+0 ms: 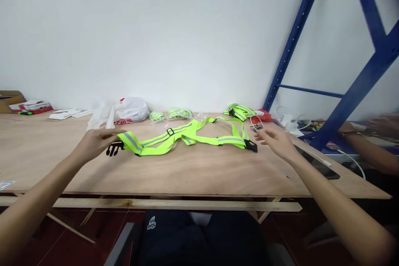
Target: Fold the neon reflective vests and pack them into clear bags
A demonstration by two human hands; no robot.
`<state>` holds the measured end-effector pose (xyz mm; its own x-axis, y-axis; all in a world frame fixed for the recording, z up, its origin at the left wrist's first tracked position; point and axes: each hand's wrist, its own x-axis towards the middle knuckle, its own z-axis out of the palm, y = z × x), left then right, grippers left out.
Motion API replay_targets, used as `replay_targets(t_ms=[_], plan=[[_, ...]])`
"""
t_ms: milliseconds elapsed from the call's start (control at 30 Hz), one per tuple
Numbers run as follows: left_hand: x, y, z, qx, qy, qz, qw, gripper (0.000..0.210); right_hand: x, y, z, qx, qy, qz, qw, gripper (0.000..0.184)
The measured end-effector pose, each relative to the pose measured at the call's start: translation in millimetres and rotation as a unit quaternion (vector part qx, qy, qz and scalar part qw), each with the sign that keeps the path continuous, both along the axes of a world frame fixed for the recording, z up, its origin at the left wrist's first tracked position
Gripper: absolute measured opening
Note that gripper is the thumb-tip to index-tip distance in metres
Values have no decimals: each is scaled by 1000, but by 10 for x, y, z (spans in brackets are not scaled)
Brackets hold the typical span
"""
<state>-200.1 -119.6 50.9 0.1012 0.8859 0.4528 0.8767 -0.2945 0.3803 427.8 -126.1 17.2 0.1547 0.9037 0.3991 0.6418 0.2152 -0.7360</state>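
A neon yellow reflective vest [158, 149] made of straps with grey stripes lies spread across the wooden table. My left hand [96, 143] pinches its left strap end, slightly lifted, beside a black prong buckle [114, 148]. At the other end, a black socket buckle [251, 145] rests on the wood. My right hand [276, 140] hovers just right of that buckle, fingers apart and holding nothing that I can see. A black slider [170, 131] sits on the upper left strap.
Behind the vest are a white plastic bag [132, 109], bundled reflective straps [180, 113] and another bundle [240, 111] by a red bag [263, 116]. A blue metal frame [291, 37] rises at right. Beyond it, another person's arm [364, 145] shows, blurred. A dark tablet-like slab [318, 164] lies near my right forearm.
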Motion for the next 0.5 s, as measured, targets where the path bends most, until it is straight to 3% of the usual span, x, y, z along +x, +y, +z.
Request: replay_targets(t_ms=[133, 267, 367, 500], plan=[[-128, -243, -270, -53, 21, -60, 997, 56, -94, 65, -215, 33, -236, 36, 971, 47], [-336, -296, -469, -76, 99, -90, 988, 51, -291, 27, -319, 7, -346, 133, 929, 52], [-536, -282, -521, 2, 158, -84, 984, 56, -290, -71, -396, -30, -377, 154, 913, 46], [-681, -363, -493, 144, 195, -37, 969, 49, -77, -194, -385, -81, -390, 61, 915, 47]])
